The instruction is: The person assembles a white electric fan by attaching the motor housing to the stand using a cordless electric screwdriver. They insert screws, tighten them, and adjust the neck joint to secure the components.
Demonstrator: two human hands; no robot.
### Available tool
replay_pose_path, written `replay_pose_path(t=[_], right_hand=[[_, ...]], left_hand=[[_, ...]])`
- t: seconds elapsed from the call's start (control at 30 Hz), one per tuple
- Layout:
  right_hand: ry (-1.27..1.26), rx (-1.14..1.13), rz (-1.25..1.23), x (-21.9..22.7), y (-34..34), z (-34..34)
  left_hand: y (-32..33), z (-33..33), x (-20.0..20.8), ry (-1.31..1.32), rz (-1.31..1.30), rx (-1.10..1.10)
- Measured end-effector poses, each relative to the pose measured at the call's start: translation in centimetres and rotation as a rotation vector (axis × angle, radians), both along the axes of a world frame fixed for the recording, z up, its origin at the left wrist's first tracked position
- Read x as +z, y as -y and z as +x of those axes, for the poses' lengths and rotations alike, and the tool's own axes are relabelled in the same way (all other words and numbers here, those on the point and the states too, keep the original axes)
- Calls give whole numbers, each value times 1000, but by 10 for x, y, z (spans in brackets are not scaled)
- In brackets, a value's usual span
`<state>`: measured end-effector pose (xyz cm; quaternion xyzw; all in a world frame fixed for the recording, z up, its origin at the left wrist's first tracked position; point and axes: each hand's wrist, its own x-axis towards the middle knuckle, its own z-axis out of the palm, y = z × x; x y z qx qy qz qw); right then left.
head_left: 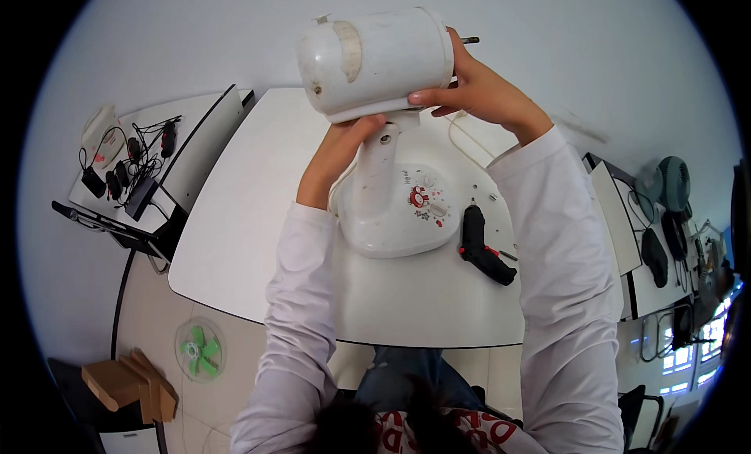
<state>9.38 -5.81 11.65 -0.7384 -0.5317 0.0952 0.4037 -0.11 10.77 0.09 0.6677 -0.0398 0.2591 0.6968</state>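
A white fan motor housing (pixel 383 55), with a tape-like brownish patch on its side, sits on the neck of a white fan stand (pixel 375 180). A thin metal shaft (pixel 470 40) sticks out of its right end. Under the housing, by the top of the neck, my left hand (pixel 338 153) grips it; its fingers are mostly hidden. My right hand (pixel 489 90) is closed around the housing's right end, thumb along the lower side. To the right of the base, a black and red cordless screwdriver (pixel 479 247) lies on the white table (pixel 258 243).
Small metal parts (pixel 492 196) lie near the screwdriver's tip. A white cord (pixel 469 137) runs behind the base. Down left on the floor are a green fan blade in a guard (pixel 201 351) and cardboard (pixel 125 385). Side tables hold tangled black cables (pixel 141 161) and another fan (pixel 673 184).
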Motion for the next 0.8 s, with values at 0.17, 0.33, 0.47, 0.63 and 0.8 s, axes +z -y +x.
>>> replay_pose_path(t=[0.17,0.33,0.47,0.63,0.8], right_hand=[[12,5,59,-9,-1,4],[-47,7,117,-18,5,1],[-38,3,172,-27,8,7],[-7,8,139,-27,12,8],[72,-26,179,-35,28,-3]], left_hand=[[9,21,-14,85,-126,113],[17,25,-19,208,51,261],[18,25,-14,178,97,275],[17,26,-17,206,99,281],[15,24,-18,210,25,241]])
